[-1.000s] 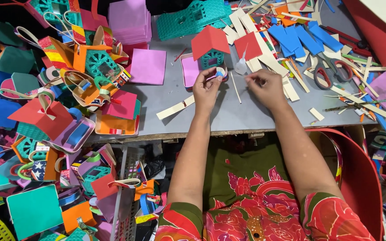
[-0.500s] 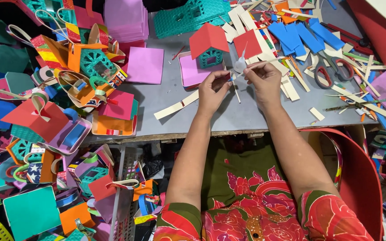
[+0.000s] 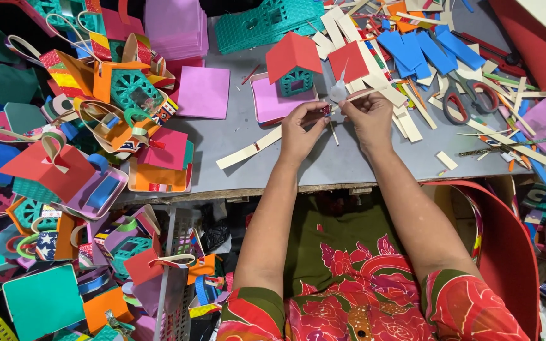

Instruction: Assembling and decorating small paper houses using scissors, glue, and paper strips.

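My left hand [image 3: 301,128] and my right hand [image 3: 369,115] meet over the grey table [image 3: 349,165], and both pinch a thin cream strip [image 3: 363,95]. The strip runs up and to the right over my right fingers. A small whitish bottle [image 3: 338,90] with a pointed tip stands just above the fingertips; I cannot tell which hand holds it. A thin stick [image 3: 334,134] lies under the hands. Just beyond them a small teal house with a red roof [image 3: 293,58] sits in a pink tray [image 3: 271,103].
Red-handled scissors [image 3: 459,104], blue foam pieces [image 3: 426,52] and cream strips [image 3: 248,151] lie around. A pink square [image 3: 203,91] and a pink sheet stack [image 3: 175,26] sit at the back left. Colourful finished houses [image 3: 64,164] pile up at left. A red rim [image 3: 516,252] curves at right.
Both hands have come together and moved slightly away from me towards the little house. The cream strip is now pinched between them.
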